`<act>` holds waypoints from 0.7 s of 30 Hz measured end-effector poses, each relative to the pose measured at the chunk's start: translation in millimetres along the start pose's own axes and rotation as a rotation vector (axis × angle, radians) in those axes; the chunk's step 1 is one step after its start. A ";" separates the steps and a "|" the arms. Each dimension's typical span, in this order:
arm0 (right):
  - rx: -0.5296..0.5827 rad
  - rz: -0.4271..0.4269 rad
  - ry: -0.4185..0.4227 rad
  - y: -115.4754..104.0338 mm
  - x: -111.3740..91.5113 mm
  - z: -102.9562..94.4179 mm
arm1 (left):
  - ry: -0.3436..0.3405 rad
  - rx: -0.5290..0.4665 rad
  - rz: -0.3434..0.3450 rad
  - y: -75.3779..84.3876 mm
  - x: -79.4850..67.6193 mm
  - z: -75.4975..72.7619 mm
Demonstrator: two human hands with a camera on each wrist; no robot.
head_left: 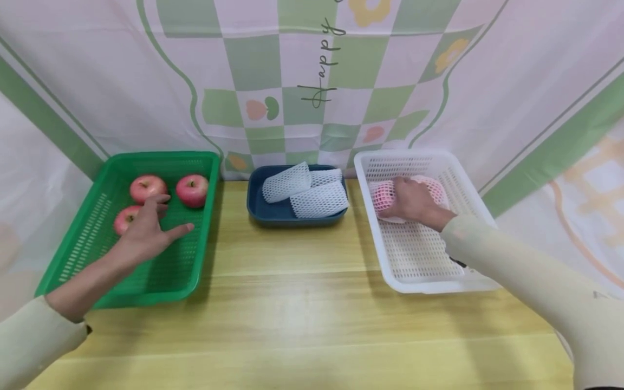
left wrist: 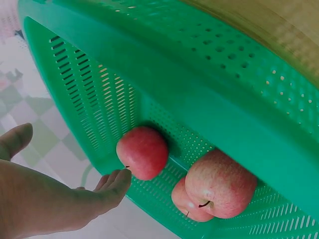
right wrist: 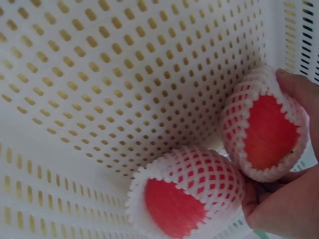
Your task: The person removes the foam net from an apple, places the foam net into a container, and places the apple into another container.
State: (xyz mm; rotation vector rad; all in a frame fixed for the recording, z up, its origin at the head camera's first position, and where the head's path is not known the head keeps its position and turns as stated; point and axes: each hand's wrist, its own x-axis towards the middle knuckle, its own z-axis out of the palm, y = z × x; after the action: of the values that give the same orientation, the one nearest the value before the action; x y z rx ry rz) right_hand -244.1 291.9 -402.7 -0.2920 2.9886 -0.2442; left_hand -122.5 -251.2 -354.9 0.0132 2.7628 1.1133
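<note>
My left hand [head_left: 146,233] hovers over the green basket [head_left: 197,260], thumb spread from loosely stretched fingers and nothing between them. Three red apples lie in that basket: one at the back left [head_left: 148,187], one at the back right [head_left: 192,190], and one [head_left: 124,218] partly behind the hand. In the left wrist view the fingertips overlap the edge of a single apple [left wrist: 143,153]. Inside the white basket [head_left: 390,273], my right hand [head_left: 414,201] grips an apple in a white foam net [right wrist: 269,132] between thumb and fingers. A second netted apple [right wrist: 187,194] lies beside it.
Between the baskets stands a dark blue tray [head_left: 297,222] with three white foam nets [head_left: 319,201] in it. All stand on a wooden table [head_left: 292,303]. A patterned curtain [head_left: 302,65] hangs right behind them.
</note>
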 end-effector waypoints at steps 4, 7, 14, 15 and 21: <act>0.026 -0.027 0.039 2.5 -0.6 2.7 | -0.021 -0.017 -0.012 2.4 -0.4 1.3; 0.049 -0.026 0.058 3.4 -2.2 0.9 | -0.033 -0.024 -0.022 4.8 -1.0 1.8; 0.101 -0.041 0.141 3.1 -8.4 -17.1 | -0.049 -0.037 -0.032 9.3 -3.8 1.3; 0.100 -0.045 0.152 3.1 -9.1 -20.0 | -0.048 -0.037 -0.030 9.5 -3.9 1.5; 0.106 -0.060 0.177 3.8 -16.1 -31.0 | -0.052 -0.025 -0.018 10.9 -4.0 2.5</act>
State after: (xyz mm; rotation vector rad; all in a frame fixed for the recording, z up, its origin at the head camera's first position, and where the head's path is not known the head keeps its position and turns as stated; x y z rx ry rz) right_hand -233.6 303.5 -371.2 -0.3669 3.1293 -0.4558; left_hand -118.7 -241.9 -348.5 0.0135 2.6975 1.1264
